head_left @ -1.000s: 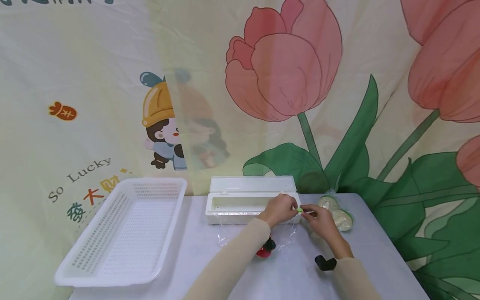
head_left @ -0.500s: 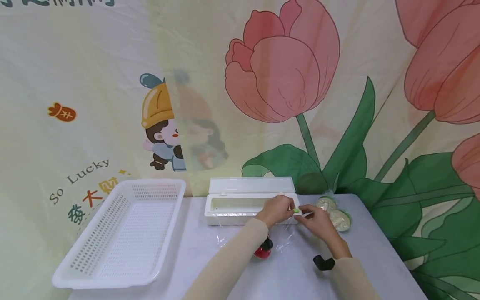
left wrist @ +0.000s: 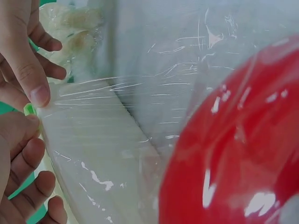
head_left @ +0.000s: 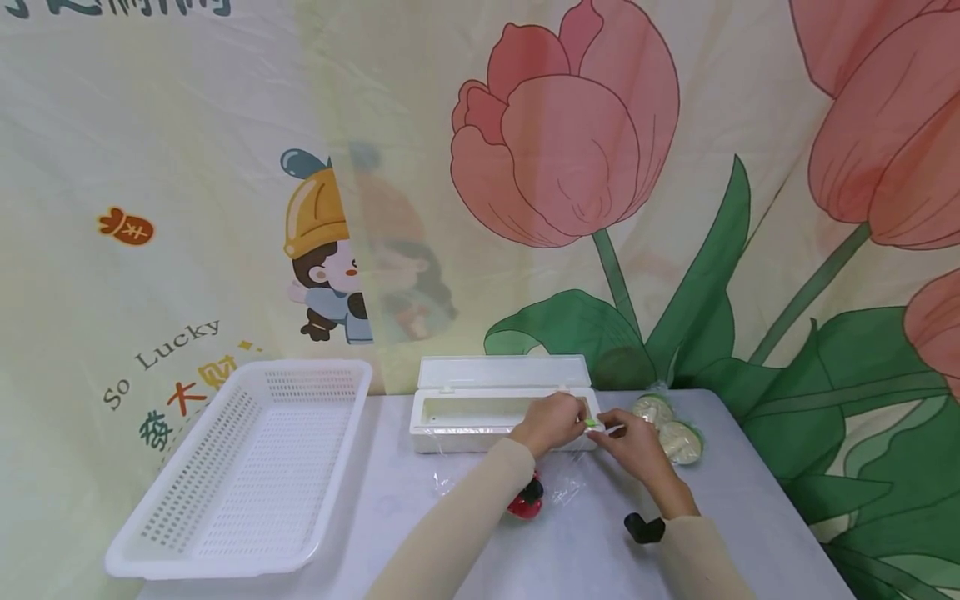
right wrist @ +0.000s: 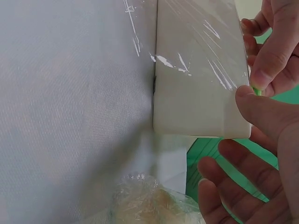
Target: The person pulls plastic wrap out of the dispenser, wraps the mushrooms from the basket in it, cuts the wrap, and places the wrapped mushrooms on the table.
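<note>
A white cling film dispenser [head_left: 487, 398] stands on the table with its lid [head_left: 502, 371] raised. Clear cling film [left wrist: 177, 88] drapes over its front and lies across a glossy red rounded object [head_left: 525, 507], whose kind I cannot tell. At the dispenser's right end, my left hand [head_left: 551, 422] pinches a small green slide cutter [head_left: 591, 422] between thumb and index finger. My right hand [head_left: 637, 446] grips that same end corner, its thumb on the film-covered edge in the right wrist view. The other right fingers [right wrist: 238, 186] spread below the corner.
A white perforated basket [head_left: 322, 533] sits on the left of the table. Right of the dispenser lie pale round things in clear wrap [head_left: 681, 440]. A printed cloth with tulips [head_left: 570, 158] hangs behind the table.
Both hands and the slide cutter have shifted slightly left along the dispenser's right end. The right hand has moved closer against the corner. The basket and wrapped things stay in place.
</note>
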Motion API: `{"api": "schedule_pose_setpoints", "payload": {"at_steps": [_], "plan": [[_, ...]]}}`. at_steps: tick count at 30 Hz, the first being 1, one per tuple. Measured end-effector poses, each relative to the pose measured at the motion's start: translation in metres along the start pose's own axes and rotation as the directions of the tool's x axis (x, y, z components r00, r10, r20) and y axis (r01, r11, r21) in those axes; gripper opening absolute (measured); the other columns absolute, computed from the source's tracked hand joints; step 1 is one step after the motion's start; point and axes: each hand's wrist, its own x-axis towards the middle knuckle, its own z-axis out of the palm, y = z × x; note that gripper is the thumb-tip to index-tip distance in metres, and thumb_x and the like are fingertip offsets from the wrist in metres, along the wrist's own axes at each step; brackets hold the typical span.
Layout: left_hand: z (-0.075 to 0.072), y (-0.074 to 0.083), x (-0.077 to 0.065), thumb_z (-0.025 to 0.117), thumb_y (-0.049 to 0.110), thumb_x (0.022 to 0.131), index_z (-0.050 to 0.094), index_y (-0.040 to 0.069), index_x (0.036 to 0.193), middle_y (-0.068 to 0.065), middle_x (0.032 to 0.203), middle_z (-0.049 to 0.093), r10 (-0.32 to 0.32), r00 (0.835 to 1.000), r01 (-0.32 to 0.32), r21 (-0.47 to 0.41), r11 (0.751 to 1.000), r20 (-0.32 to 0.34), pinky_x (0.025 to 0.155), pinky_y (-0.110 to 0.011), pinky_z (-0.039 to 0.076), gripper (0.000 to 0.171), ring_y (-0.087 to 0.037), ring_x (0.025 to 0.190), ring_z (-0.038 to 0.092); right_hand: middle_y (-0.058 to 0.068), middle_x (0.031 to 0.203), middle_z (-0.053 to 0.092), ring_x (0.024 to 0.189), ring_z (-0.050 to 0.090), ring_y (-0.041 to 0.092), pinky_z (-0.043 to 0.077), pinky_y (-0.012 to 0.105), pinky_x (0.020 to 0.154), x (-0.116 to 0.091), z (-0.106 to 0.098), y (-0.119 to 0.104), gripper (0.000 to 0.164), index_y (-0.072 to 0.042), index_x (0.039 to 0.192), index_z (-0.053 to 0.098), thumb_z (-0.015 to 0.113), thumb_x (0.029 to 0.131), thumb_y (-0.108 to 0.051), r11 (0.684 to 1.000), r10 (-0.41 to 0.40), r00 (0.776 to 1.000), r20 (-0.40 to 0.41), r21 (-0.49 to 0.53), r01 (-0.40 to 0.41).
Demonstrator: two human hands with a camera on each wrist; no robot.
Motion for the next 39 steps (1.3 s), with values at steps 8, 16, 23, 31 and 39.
{"api": "schedule_pose_setpoints", "payload": {"at_steps": [8,16,23,31,39], "plan": [[-0.005,-0.009,-0.007,0.071,0.022,0.093,0.073,0.018,0.085,0.004,0.079,0.069,0.007,1.0,-0.007,0.102,0.995,0.006,0.058,-0.029,0.048,0.009,-0.01,0.069,0.058,0.016,0.107,0.075,0.088,0.071,0.027,0.06,0.037,0.071,-0.001,-0.001,-0.001,0.027,-0.003,0.108,0.073,0.081,0.089,-0.021,1.0,-0.023,1.0,0.001,-0.016,0.023],[-0.015,-0.034,-0.031,0.07,0.017,0.09,0.07,0.018,0.08,0.005,0.072,0.064,0.031,1.0,-0.029,0.173,0.984,-0.006,0.053,-0.028,0.045,0.01,-0.011,0.062,0.053,0.015,0.11,0.072,0.092,0.07,0.027,0.06,0.036,0.071,-0.003,-0.003,0.0,0.033,-0.003,0.113,0.071,0.079,0.091,-0.026,0.999,0.043,0.999,0.033,-0.035,-0.042],[-0.027,-0.057,-0.057,0.069,0.016,0.091,0.074,0.018,0.085,0.006,0.073,0.066,0.015,1.0,-0.011,0.196,0.981,-0.02,0.056,-0.025,0.044,0.008,-0.009,0.063,0.052,0.015,0.111,0.072,0.093,0.07,0.027,0.061,0.037,0.072,-0.003,-0.001,-0.001,0.033,-0.004,0.113,0.071,0.079,0.091,-0.026,0.998,0.059,0.997,0.04,-0.039,-0.057],[-0.034,-0.085,-0.083,0.07,0.016,0.089,0.072,0.018,0.078,0.004,0.074,0.068,0.008,0.996,0.01,0.206,0.979,-0.089,0.056,-0.031,0.048,0.012,-0.013,0.066,0.058,0.014,0.11,0.072,0.094,0.069,0.027,0.06,0.037,0.072,-0.002,-0.001,-0.002,0.034,-0.004,0.114,0.071,0.079,0.091,-0.027,0.997,0.064,0.997,0.047,-0.041,-0.062],[-0.042,-0.111,-0.106,0.072,0.015,0.087,0.072,0.019,0.077,0.003,0.075,0.07,0.0,0.992,0.028,0.225,0.974,-0.123,0.056,-0.034,0.049,0.01,-0.016,0.068,0.063,0.015,0.114,0.072,0.095,0.069,0.026,0.06,0.036,0.073,-0.002,-0.003,-0.004,0.034,-0.005,0.115,0.071,0.079,0.092,-0.029,0.997,0.071,0.995,0.068,-0.04,-0.069]]}}
